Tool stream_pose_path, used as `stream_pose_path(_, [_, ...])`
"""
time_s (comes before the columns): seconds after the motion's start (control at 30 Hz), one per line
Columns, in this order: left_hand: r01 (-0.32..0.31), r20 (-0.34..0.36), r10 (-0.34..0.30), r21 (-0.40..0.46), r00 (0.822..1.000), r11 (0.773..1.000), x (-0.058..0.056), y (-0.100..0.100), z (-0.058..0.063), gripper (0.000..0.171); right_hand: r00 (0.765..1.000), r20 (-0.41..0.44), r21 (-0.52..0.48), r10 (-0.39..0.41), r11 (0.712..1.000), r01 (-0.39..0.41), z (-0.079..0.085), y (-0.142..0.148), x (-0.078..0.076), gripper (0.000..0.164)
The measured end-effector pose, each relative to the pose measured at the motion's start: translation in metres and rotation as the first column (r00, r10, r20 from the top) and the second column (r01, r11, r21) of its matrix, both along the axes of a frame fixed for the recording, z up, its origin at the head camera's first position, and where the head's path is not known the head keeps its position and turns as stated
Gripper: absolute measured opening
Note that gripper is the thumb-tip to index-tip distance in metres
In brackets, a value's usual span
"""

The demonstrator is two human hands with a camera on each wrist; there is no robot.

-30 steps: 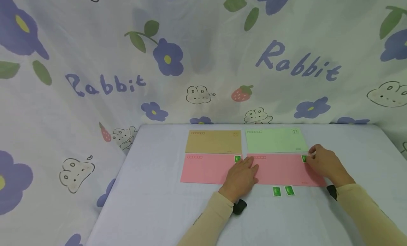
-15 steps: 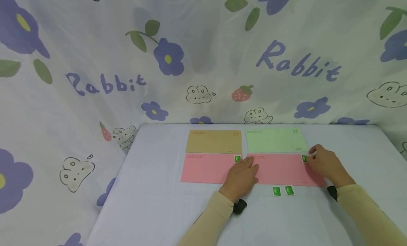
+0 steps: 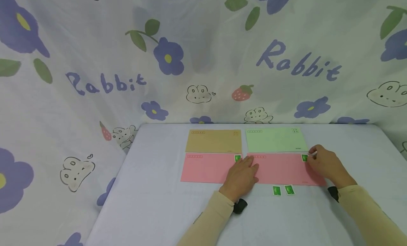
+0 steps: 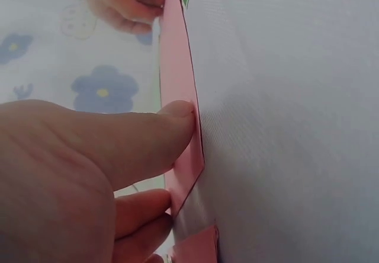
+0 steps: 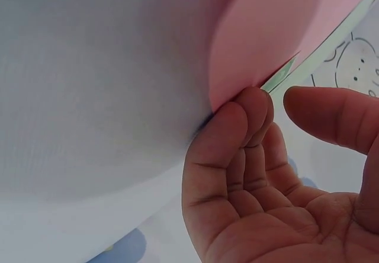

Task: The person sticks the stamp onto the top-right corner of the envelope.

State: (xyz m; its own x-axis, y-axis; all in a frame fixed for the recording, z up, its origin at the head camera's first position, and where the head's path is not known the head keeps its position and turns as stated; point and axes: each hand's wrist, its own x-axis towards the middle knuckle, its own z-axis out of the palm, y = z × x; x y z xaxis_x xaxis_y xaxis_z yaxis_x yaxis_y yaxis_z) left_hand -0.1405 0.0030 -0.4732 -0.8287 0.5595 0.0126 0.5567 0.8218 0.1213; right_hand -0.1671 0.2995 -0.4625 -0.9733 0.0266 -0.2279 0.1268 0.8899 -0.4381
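Two pink envelopes lie side by side at the front of the group. My left hand (image 3: 239,179) rests palm down across the inner edges of the left pink envelope (image 3: 203,170) and the right pink envelope (image 3: 279,171), fingers spread. Its thumb (image 4: 172,127) touches the right one. At that envelope's upper right corner is a green stamp (image 3: 304,158). My right hand (image 3: 327,164) touches there with bent fingers (image 5: 213,138); one digit stands apart in the right wrist view, where the stamp (image 5: 280,76) shows as a sliver. Another stamp (image 3: 237,158) sits on the left pink envelope's upper right corner.
Behind lie a brown envelope (image 3: 213,141) and a pale green envelope (image 3: 275,140), with printed stamp boxes in their corners. Two loose green stamps (image 3: 277,191) lie on the white tabletop (image 3: 152,189) in front. A printed rabbit-and-flower curtain (image 3: 197,55) hangs behind the table.
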Motion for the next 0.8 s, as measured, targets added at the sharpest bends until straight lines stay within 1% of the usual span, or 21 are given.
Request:
stream_pose_path(0.23, [0.002, 0.003, -0.002, -0.001, 1.000, 1.000, -0.0007, 0.0006, 0.0019, 0.047, 1.000, 0.024, -0.008, 0.016, 1.000, -0.016, 0.0032, -0.0014, 0.0028, 0.038])
stream_pose_path(0.4, [0.008, -0.001, -0.008, 0.009, 1.000, 1.000, -0.0012, 0.0003, 0.0025, 0.044, 0.999, -0.001, -0.017, 0.036, 0.999, -0.036, 0.0040, -0.0010, 0.0055, 0.037])
stream_pose_path(0.63, [0.005, 0.000, -0.005, 0.018, 1.000, 1.000, -0.0014, -0.0001, -0.0006, 0.044, 0.998, -0.033, -0.005, 0.046, 0.999, -0.046, 0.0009, 0.0017, 0.0067, 0.038])
stream_pose_path(0.8, [0.004, -0.001, -0.004, 0.019, 1.000, 1.000, -0.0012, -0.0004, -0.0014, 0.044, 0.994, -0.074, 0.023, 0.081, 0.997, -0.080, -0.0022, 0.0002, 0.0064, 0.039])
